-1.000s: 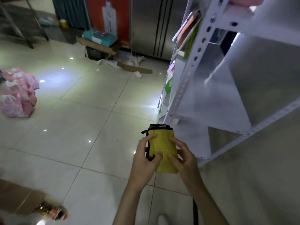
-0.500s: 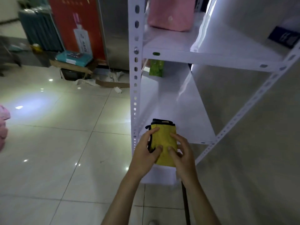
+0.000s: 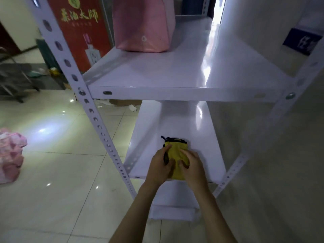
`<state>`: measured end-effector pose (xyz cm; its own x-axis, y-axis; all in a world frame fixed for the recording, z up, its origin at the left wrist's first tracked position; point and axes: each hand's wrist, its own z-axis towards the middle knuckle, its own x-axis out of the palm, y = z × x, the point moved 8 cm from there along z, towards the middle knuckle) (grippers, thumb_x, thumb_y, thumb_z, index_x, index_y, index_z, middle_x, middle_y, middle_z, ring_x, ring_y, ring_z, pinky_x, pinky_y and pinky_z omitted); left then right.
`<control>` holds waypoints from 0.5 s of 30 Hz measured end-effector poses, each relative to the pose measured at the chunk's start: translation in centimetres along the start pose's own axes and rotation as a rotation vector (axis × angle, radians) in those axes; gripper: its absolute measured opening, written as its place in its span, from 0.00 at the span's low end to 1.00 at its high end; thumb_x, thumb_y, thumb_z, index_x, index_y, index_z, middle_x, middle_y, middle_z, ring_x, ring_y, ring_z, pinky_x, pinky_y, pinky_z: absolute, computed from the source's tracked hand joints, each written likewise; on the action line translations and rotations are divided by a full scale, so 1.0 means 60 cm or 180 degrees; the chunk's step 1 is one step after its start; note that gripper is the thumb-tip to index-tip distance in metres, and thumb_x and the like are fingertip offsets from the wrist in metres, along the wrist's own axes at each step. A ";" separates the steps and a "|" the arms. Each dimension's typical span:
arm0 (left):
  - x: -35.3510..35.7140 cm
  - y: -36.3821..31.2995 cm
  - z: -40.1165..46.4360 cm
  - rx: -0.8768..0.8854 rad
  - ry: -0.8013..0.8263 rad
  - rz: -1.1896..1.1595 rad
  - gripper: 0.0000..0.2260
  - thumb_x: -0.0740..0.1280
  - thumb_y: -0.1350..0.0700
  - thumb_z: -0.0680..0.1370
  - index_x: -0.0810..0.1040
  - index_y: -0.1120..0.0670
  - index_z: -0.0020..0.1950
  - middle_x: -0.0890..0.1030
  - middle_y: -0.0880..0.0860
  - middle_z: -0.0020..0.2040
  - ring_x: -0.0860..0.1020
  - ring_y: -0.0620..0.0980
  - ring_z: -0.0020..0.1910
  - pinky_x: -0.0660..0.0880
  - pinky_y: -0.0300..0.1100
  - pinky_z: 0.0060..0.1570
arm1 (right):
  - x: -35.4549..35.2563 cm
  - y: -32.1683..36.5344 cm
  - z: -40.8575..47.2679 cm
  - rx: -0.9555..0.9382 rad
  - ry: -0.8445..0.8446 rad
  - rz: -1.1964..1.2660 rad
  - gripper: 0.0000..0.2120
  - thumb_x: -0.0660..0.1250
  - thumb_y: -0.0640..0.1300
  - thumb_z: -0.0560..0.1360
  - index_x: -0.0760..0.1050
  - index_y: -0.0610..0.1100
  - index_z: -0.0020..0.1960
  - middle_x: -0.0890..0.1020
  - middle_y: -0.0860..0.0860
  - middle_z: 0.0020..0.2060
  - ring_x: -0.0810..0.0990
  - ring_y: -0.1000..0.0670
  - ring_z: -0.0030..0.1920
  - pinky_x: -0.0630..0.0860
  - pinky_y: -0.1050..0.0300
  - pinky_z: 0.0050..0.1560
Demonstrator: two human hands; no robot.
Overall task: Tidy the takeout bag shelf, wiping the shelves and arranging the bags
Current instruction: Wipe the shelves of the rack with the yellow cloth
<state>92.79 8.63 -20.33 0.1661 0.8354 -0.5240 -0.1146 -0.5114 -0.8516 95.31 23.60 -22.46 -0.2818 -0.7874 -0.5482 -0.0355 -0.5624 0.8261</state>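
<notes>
A folded yellow cloth [image 3: 177, 151] with a dark trim is held in front of me, over the front of the white lower shelf [image 3: 201, 137]. My left hand [image 3: 160, 166] grips its left side, thumb on top. My right hand [image 3: 192, 166] pinches its right side with curled fingers. Above it the white upper shelf [image 3: 175, 76] carries a pink takeout bag [image 3: 143, 25] at its back left. The cloth's lower part is hidden behind my hands.
A perforated white upright [image 3: 84, 102] stands left of the shelves, another upright [image 3: 263, 142] on the right by the grey wall. A pink bag [image 3: 10, 158] lies on the tiled floor at left. A red poster [image 3: 78, 27] and scattered cardboard lie behind.
My view has swung right and up to face the shelf rack straight on. Both hands have kept hold of the yellow cloth, now above the lower shelf.
</notes>
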 end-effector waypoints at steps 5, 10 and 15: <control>0.017 0.016 0.005 -0.0165 -0.0209 0.1454 0.25 0.63 0.43 0.82 0.67 0.44 0.79 0.72 0.45 0.75 0.68 0.55 0.69 0.65 0.50 0.63 | -0.004 -0.016 0.011 0.0036 -0.0058 -0.1055 0.20 0.70 0.52 0.77 0.77 0.56 0.68 0.76 0.52 0.64 0.70 0.45 0.64 0.73 0.49 0.62; 0.016 0.009 -0.007 -0.0109 -0.0149 0.1948 0.25 0.56 0.40 0.84 0.62 0.42 0.81 0.67 0.44 0.79 0.68 0.54 0.70 0.66 0.49 0.64 | -0.007 -0.010 -0.001 0.0123 0.0280 -0.1170 0.21 0.64 0.56 0.81 0.71 0.58 0.73 0.72 0.51 0.69 0.68 0.46 0.68 0.71 0.48 0.64; -0.018 -0.006 -0.039 0.0119 -0.0015 0.1823 0.20 0.57 0.43 0.85 0.68 0.47 0.76 0.74 0.49 0.69 0.73 0.54 0.63 0.75 0.50 0.58 | -0.043 0.034 -0.049 -0.0247 -0.0010 -0.0622 0.15 0.70 0.45 0.79 0.79 0.48 0.65 0.75 0.51 0.65 0.72 0.48 0.65 0.78 0.53 0.60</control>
<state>94.92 7.43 -19.45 0.0629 0.4280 -0.9016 -0.2195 -0.8753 -0.4309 98.79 23.74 -19.73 -0.2796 -0.6607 -0.6966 -0.0157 -0.7223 0.6914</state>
